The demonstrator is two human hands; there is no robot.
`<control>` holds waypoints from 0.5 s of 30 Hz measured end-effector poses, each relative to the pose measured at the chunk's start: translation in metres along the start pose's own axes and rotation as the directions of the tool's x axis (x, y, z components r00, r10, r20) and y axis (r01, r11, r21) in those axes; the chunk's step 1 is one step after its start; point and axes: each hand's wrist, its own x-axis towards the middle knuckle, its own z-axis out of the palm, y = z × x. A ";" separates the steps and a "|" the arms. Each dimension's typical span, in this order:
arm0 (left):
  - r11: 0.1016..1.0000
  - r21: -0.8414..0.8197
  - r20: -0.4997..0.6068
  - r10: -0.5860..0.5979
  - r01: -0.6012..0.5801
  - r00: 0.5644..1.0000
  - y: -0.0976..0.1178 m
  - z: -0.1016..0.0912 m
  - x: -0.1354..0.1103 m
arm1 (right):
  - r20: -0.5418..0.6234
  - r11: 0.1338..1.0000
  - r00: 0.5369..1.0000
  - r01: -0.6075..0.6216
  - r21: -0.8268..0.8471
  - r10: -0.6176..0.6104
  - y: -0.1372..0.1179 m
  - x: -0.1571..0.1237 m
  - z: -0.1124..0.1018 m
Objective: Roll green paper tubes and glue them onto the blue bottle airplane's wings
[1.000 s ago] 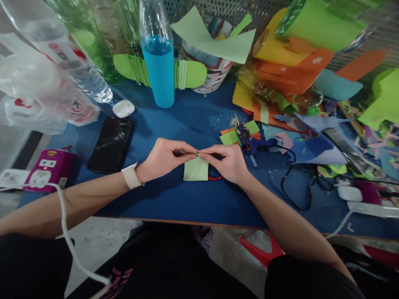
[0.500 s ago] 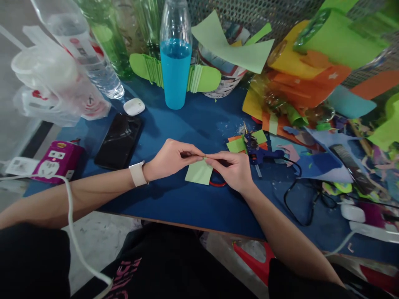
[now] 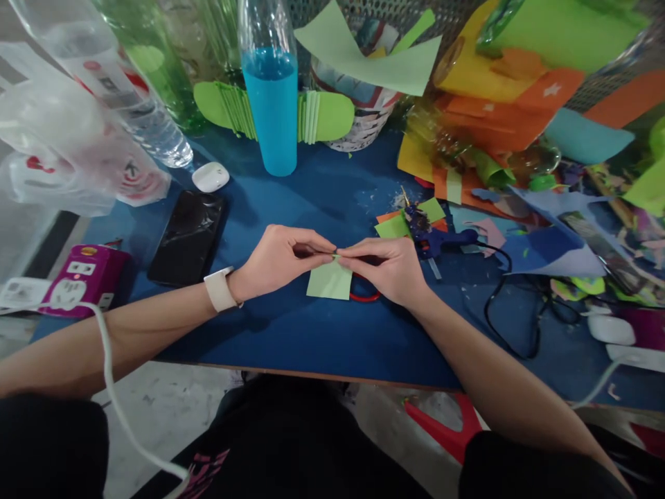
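My left hand [image 3: 278, 260] and my right hand [image 3: 389, 267] meet fingertip to fingertip over the blue table. Both are closed in a pinch on a small piece of green paper [image 3: 337, 256], of which only a thin sliver shows between the fingers. Just below the fingertips is a pale green paper square [image 3: 328, 283], its upper edge hidden by the hands. A red ring-shaped handle [image 3: 366, 297] peeks out beside it, partly under my right hand. To the right of that hand, a blue glue gun [image 3: 441, 241] rests by small green and orange paper pieces [image 3: 393, 227].
Behind the hands stands a bottle of blue liquid [image 3: 271, 111] in front of a folded green paper strip [image 3: 332, 116]. On the left are a black phone [image 3: 187, 239], a white mouse [image 3: 210, 177] and a purple power socket [image 3: 86, 277]. Paper scraps [image 3: 545, 249] and a black cable [image 3: 491, 312] cover the right.
The view has shifted slightly. My fingers have changed their pinch a little, and a sliver of green now shows between them. The pale green square stays beneath.
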 end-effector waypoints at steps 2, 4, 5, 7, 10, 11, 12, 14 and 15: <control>1.000 -0.004 -0.006 -0.020 0.020 1.000 0.000 0.000 0.000 | -0.005 1.000 1.000 -0.002 0.004 0.002 -0.001 0.000 0.000; 0.999 0.003 -0.004 -0.036 0.036 0.999 0.000 -0.001 0.002 | -0.004 1.000 1.000 0.005 0.018 -0.005 -0.002 0.000 0.000; 0.999 0.014 0.003 -0.041 0.041 0.999 0.000 -0.001 0.002 | -0.006 1.000 1.000 0.009 0.023 -0.008 -0.003 0.000 -0.001; 0.998 0.037 0.015 -0.044 0.043 0.999 0.001 -0.002 0.003 | -0.013 1.000 1.000 0.013 0.023 -0.013 -0.005 0.000 -0.001; 0.998 0.046 0.021 -0.048 0.047 0.999 0.003 -0.002 0.003 | -0.022 1.000 1.000 0.009 -0.003 -0.009 -0.007 0.000 0.000; 0.998 0.039 0.019 -0.049 0.048 0.999 0.004 -0.002 0.003 | -0.022 1.000 1.000 0.006 -0.012 -0.006 -0.008 0.000 0.000; 0.998 0.031 0.018 -0.051 0.050 0.999 0.004 -0.002 0.003 | -0.021 1.000 1.000 0.005 -0.017 -0.006 -0.009 0.000 0.000; 0.999 0.012 0.015 -0.053 0.053 0.998 0.004 -0.002 0.002 | -0.024 1.000 1.000 0.004 -0.020 -0.005 -0.009 0.000 0.001; 0.999 0.002 0.016 -0.053 0.053 0.998 0.003 -0.002 0.002 | -0.026 1.000 1.000 0.006 -0.018 -0.007 -0.009 0.000 0.001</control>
